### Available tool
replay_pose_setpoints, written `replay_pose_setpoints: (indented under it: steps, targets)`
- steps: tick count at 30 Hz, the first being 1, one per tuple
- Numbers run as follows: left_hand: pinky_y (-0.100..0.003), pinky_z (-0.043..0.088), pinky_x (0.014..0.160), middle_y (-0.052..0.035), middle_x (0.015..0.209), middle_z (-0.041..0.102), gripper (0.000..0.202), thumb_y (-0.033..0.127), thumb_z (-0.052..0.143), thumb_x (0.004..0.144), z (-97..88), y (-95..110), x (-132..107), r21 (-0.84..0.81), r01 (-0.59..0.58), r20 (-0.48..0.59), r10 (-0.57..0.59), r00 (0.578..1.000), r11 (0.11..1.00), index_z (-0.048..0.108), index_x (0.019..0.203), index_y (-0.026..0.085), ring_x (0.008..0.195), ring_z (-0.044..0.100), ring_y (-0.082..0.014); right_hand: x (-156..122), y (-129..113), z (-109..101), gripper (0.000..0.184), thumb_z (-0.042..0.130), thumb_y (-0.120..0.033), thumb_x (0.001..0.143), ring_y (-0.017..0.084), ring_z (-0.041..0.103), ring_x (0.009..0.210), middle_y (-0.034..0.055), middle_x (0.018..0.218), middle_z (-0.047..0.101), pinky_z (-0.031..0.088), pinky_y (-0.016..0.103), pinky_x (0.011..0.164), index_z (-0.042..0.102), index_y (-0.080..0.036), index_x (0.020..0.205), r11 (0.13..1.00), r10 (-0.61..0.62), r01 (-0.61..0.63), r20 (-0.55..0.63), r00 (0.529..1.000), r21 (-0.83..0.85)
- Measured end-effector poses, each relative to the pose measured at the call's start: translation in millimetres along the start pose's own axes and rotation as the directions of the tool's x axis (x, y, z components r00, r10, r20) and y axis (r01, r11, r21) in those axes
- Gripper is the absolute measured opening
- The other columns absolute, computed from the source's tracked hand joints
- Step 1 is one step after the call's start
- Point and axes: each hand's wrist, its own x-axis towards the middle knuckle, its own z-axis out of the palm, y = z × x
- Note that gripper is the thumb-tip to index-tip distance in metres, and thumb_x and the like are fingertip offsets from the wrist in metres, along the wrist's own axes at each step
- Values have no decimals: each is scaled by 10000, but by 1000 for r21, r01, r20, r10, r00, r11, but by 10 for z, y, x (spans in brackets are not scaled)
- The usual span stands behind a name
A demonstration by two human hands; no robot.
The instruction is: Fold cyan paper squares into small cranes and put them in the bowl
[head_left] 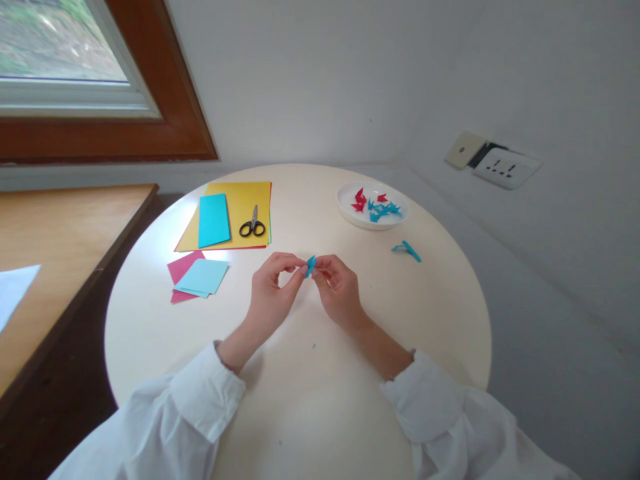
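Over the middle of a round cream table (440, 333), my left hand (273, 290) and my right hand (337, 287) meet fingertip to fingertip. Both pinch one small folded blue paper piece (311, 265) between thumb and fingers. White sleeves cover both forearms. A loose blue paper strip (407, 250) lies on the table to the right of my hands.
A white dish (350, 212) at the back right holds several small red and blue folded pieces. At the back left lie yellow sheets (250, 193), a blue sheet (213, 220) and black-handled scissors (253, 223). Nearer are pink paper (180, 267) and light blue paper (203, 277). A wooden desk (60, 253) stands left.
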Motion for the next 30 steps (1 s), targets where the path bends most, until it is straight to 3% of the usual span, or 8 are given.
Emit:
replay_pose_setpoints:
  steps: [5, 16, 24, 30]
  targets:
    - [-283, 443, 659, -41, 775, 612, 42, 209, 594, 751, -15, -39, 2, 41, 46, 67, -49, 997, 998, 616, 756, 173, 730, 552, -139, 6, -5, -12, 68, 550, -277, 796, 153, 595, 754, 17, 781, 614, 500, 320, 728, 560, -213, 815, 999, -12, 11, -27, 1000, -40]
    - [-255, 407, 594, -9, 688, 567, 31, 200, 549, 762, 6, -26, -5, 95, 78, 68, -84, 994, 992, 547, 740, 178, 644, 515, -122, 4, -13, 18, 92, 558, -287, 786, 155, 610, 784, 22, 811, 629, 506, 309, 726, 563, -210, 837, 998, 58, -58, -11, 998, -4]
    - [-262, 432, 641, -14, 712, 594, 26, 190, 538, 762, 15, -23, -20, 69, 99, 84, -104, 991, 993, 561, 757, 180, 684, 541, -129, 1, -48, 4, 76, 481, -265, 822, 154, 580, 793, 25, 813, 595, 492, 311, 735, 530, -207, 824, 988, -50, 55, 38, 998, -146]
    - [-259, 423, 604, -9, 661, 585, 50, 214, 549, 740, 29, -3, -3, 35, 140, 99, -143, 985, 989, 550, 707, 177, 629, 529, -126, -1, -69, 13, 104, 433, -283, 833, 162, 555, 787, 38, 820, 559, 480, 324, 724, 495, -199, 839, 979, -15, 33, 88, 996, -203]
